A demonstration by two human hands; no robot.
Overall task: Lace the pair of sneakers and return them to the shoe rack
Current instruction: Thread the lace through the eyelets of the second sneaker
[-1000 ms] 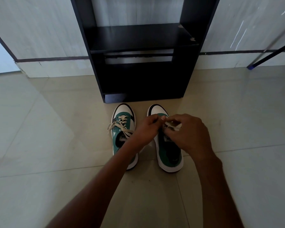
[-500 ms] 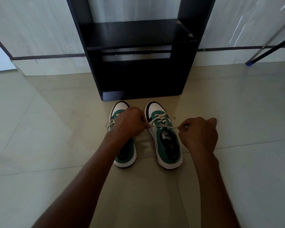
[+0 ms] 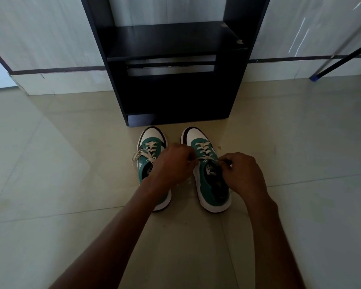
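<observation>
Two sneakers sit side by side on the shiny floor (image 3: pixel 71 184) in the middle of the frame, with their round white toes pointing up toward the shoe rack (image 3: pixel 175 80). The left sneaker (image 3: pixel 148 163) is green and white with a thick white sole, and its cream lace (image 3: pixel 142 154) is thin and flat, with a loop sticking out to the left. The right sneaker (image 3: pixel 208 184) looks the same, and its lace (image 3: pixel 204 151) crisscrosses up the green front.

Your left hand (image 3: pixel 173 165) is curled, and its fingertips pinch one end of the right sneaker's lace, just left of that shoe. Part of this hand and arm covers the back of the left sneaker. Your right hand (image 3: pixel 244 174) is curled too, and it pinches the other end of the same lace, at the right side of the shoe's tongue. The lace runs in a short line between your two hands, across the top of the shoe.

The shoe rack is black, smooth and boxy, with a flat shelf up top that has a few chipped spots on its right edge. It stands in the upper middle of the frame, just past the toes. The floor is made of big pale tiles with thin lines between them. A dark thin pole (image 3: pixel 342 59) with a blue tip (image 3: pixel 313 78) slants in at the upper right.
</observation>
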